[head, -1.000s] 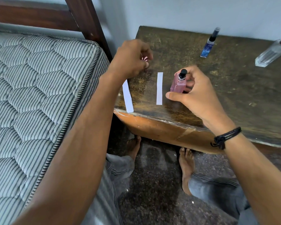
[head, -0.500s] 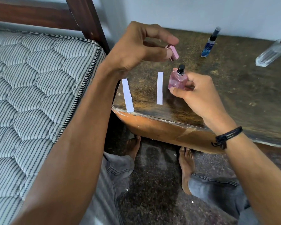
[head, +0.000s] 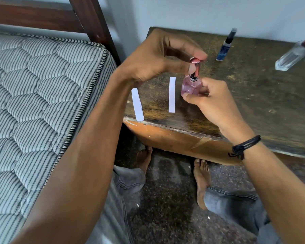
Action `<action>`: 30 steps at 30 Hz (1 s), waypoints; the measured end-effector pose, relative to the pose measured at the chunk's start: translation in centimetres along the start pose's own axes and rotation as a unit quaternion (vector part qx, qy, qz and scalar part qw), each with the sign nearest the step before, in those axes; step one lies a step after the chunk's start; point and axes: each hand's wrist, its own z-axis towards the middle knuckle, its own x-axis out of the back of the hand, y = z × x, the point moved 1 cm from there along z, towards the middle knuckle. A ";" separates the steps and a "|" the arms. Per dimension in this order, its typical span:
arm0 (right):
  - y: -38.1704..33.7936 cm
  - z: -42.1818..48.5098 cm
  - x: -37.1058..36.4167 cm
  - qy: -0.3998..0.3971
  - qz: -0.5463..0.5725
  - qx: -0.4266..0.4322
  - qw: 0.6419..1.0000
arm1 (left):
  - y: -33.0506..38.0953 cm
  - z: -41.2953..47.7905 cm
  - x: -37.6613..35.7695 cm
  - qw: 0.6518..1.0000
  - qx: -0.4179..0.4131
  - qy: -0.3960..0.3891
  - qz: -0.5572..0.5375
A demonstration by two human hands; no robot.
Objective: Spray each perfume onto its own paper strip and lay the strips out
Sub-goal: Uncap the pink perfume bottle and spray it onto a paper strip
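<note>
My right hand (head: 211,101) grips a small pink perfume bottle (head: 191,86) just above the dark wooden table (head: 253,95). My left hand (head: 158,59) pinches the pink cap (head: 195,65) between thumb and fingers, directly over the bottle's black sprayer neck and touching it. Two white paper strips lie flat near the table's front left corner: one (head: 137,104) at the edge, the other (head: 172,94) just left of the bottle.
A slim blue spray bottle (head: 225,46) stands at the back of the table. A clear bottle with a dark red cap (head: 294,54) lies at the far right. A striped mattress (head: 33,103) and wooden bedpost (head: 93,23) are on the left. My bare feet rest under the table.
My left hand lifted from the table beside the left strip with the pink cap, then lowered it onto the bottle's sprayer. My right hand kept the bottle, shifting slightly.
</note>
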 end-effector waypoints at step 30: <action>0.3 0.5 -0.2 0.017 -0.021 -0.004 1.000 | -0.3 0.3 -0.8 0.994 0.022 -0.049 0.091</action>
